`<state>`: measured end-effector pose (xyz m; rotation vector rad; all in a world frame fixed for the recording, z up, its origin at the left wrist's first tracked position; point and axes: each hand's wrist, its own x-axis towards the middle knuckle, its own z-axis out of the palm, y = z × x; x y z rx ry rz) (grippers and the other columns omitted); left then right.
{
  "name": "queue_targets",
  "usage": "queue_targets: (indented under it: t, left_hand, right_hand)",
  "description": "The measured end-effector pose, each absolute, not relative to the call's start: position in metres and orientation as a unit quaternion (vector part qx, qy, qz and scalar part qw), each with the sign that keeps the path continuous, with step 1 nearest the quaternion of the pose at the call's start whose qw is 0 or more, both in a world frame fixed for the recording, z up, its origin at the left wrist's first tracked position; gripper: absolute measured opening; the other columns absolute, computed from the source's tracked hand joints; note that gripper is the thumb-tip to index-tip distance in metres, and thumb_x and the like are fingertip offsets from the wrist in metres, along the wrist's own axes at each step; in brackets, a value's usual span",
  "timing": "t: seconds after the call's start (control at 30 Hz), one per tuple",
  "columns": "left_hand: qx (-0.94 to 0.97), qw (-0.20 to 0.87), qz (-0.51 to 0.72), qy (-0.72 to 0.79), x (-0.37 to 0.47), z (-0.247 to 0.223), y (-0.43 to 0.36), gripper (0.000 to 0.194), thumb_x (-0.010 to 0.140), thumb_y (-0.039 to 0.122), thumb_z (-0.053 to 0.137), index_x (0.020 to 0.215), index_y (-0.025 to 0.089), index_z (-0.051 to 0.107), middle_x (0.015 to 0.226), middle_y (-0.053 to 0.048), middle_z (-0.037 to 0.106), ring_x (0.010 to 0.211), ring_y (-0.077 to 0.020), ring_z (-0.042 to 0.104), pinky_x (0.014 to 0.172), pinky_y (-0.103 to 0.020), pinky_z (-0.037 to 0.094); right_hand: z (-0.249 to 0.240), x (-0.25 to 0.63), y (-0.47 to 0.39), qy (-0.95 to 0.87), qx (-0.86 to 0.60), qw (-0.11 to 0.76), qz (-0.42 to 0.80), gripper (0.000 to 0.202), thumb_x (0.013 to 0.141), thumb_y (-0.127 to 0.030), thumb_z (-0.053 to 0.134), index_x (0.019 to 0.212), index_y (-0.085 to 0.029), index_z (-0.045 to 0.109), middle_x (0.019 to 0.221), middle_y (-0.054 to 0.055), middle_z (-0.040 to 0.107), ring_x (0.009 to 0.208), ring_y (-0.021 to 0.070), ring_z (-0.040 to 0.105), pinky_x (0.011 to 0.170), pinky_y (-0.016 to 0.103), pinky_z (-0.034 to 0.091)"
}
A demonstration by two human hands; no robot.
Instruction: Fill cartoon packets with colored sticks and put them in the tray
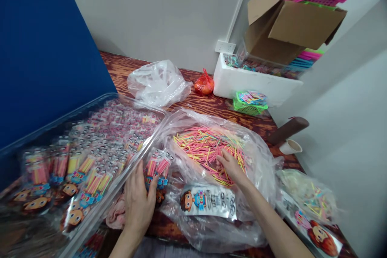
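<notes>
My right hand (230,166) reaches into a heap of thin pink and yellow sticks (196,145) in an open clear plastic bag (256,157). Its fingers are pinched together on some sticks at the pile's surface. Fingers stretched out and thumb apart, my left hand (139,193) lies beside the rim of a large clear plastic bin (119,185). Small filled packets (159,165) with pink sticks and a cartoon figure lie at its fingertips and thumb. A silver flat packet printed "Stick" (208,201) rests on the bag's near side.
Many filled packets (93,145) lie in the bin. Behind are a crumpled plastic bag (159,82), a red net bag of orange fruit (204,84), a green basket (249,107) and a white foam box (254,84). A paper cup (290,147) and another bag of sticks (308,195) stand right.
</notes>
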<state>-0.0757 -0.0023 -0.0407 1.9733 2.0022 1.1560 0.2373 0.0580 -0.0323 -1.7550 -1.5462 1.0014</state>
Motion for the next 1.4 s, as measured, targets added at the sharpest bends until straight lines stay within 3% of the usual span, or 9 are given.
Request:
queue_targets:
  t: [0.13, 0.23, 0.4, 0.63, 0.73, 0.87, 1.13, 1.3, 1.4]
  left_hand:
    - [0.667, 0.031, 0.384, 0.638, -0.062, -0.028, -0.011, 0.062, 0.094, 0.036, 0.048, 0.15, 0.021, 0.027, 0.153, -0.015, 0.034, 0.14, -0.0338, 0.032, 0.113, -0.056, 0.028]
    - [0.694, 0.045, 0.39, 0.603, -0.05, -0.02, -0.018, 0.059, 0.094, 0.03, 0.049, 0.149, 0.027, 0.028, 0.155, -0.012, 0.032, 0.142, -0.0322, 0.029, 0.114, -0.056, 0.027]
    - [0.776, 0.091, 0.369, 0.504, -0.02, -0.027, -0.031, 0.045, 0.092, 0.019, 0.051, 0.136, 0.026, 0.045, 0.148, -0.011, 0.042, 0.141, -0.0303, 0.033, 0.111, -0.055, 0.035]
    - [0.838, 0.138, 0.331, 0.412, 0.014, -0.041, -0.041, 0.033, 0.091, 0.012, 0.05, 0.122, 0.019, 0.056, 0.143, -0.014, 0.048, 0.138, -0.0286, 0.038, 0.108, -0.051, 0.043]
    - [0.831, 0.15, 0.332, 0.419, 0.011, -0.041, -0.04, 0.032, 0.091, 0.013, 0.05, 0.122, 0.019, 0.056, 0.143, -0.014, 0.049, 0.137, -0.0282, 0.039, 0.106, -0.05, 0.045]
    - [0.821, 0.158, 0.328, 0.441, 0.003, -0.04, -0.038, 0.034, 0.092, 0.014, 0.049, 0.125, 0.02, 0.054, 0.143, -0.014, 0.048, 0.137, -0.0277, 0.04, 0.105, -0.05, 0.046]
    - [0.805, 0.17, 0.333, 0.46, -0.006, -0.041, -0.037, 0.035, 0.092, 0.014, 0.048, 0.126, 0.022, 0.054, 0.145, -0.013, 0.046, 0.137, -0.0267, 0.039, 0.107, -0.049, 0.044]
    - [0.798, 0.186, 0.348, 0.456, -0.004, -0.039, -0.034, 0.034, 0.092, 0.015, 0.049, 0.124, 0.023, 0.056, 0.144, -0.012, 0.048, 0.136, -0.0267, 0.042, 0.107, -0.048, 0.044]
    - [0.791, 0.218, 0.353, 0.449, 0.002, -0.037, -0.028, 0.032, 0.093, 0.018, 0.05, 0.124, 0.023, 0.057, 0.142, -0.012, 0.05, 0.134, -0.0266, 0.044, 0.107, -0.048, 0.044]
  right_hand:
    - [-0.022, 0.238, 0.056, -0.54, -0.631, 0.346, 0.436, 0.034, 0.083, -0.058, 0.039, 0.073, -0.025, 0.034, 0.061, -0.002, 0.054, 0.05, 0.0142, 0.052, 0.051, 0.028, 0.046]
    - [-0.018, 0.242, 0.048, -0.532, -0.629, 0.344, 0.451, 0.037, 0.083, -0.06, 0.038, 0.074, -0.024, 0.038, 0.06, -0.002, 0.053, 0.047, 0.0132, 0.05, 0.049, 0.027, 0.045]
    - [-0.027, 0.247, 0.037, -0.562, -0.663, 0.283, 0.405, 0.027, 0.086, -0.048, 0.042, 0.073, -0.024, 0.041, 0.061, -0.003, 0.055, 0.049, 0.0139, 0.05, 0.05, 0.025, 0.041]
    - [-0.043, 0.219, 0.037, -0.647, -0.697, 0.149, 0.269, 0.011, 0.09, -0.023, 0.043, 0.084, -0.021, 0.052, 0.082, 0.006, 0.066, 0.081, 0.0218, 0.062, 0.069, 0.028, 0.038]
    - [-0.041, 0.205, 0.043, -0.667, -0.693, 0.105, 0.253, 0.012, 0.083, -0.019, 0.053, 0.095, -0.017, 0.056, 0.091, 0.011, 0.069, 0.09, 0.0258, 0.064, 0.072, 0.03, 0.038]
    - [-0.036, 0.202, 0.052, -0.678, -0.683, 0.081, 0.26, 0.016, 0.075, -0.015, 0.06, 0.091, -0.016, 0.059, 0.097, 0.016, 0.07, 0.096, 0.0307, 0.063, 0.078, 0.034, 0.038]
    - [-0.036, 0.231, 0.063, -0.618, -0.666, 0.194, 0.371, 0.005, 0.081, -0.022, 0.051, 0.076, -0.021, 0.05, 0.084, 0.006, 0.065, 0.084, 0.0212, 0.059, 0.076, 0.032, 0.041]
    - [-0.031, 0.244, 0.06, -0.497, -0.606, 0.308, 0.539, 0.024, 0.079, -0.047, 0.052, 0.081, -0.024, 0.046, 0.065, -0.003, 0.056, 0.059, 0.0166, 0.058, 0.06, 0.03, 0.049]
    - [-0.026, 0.243, 0.047, -0.44, -0.552, 0.358, 0.611, 0.035, 0.072, -0.054, 0.063, 0.076, -0.023, 0.047, 0.064, -0.002, 0.056, 0.058, 0.0162, 0.059, 0.061, 0.032, 0.051]
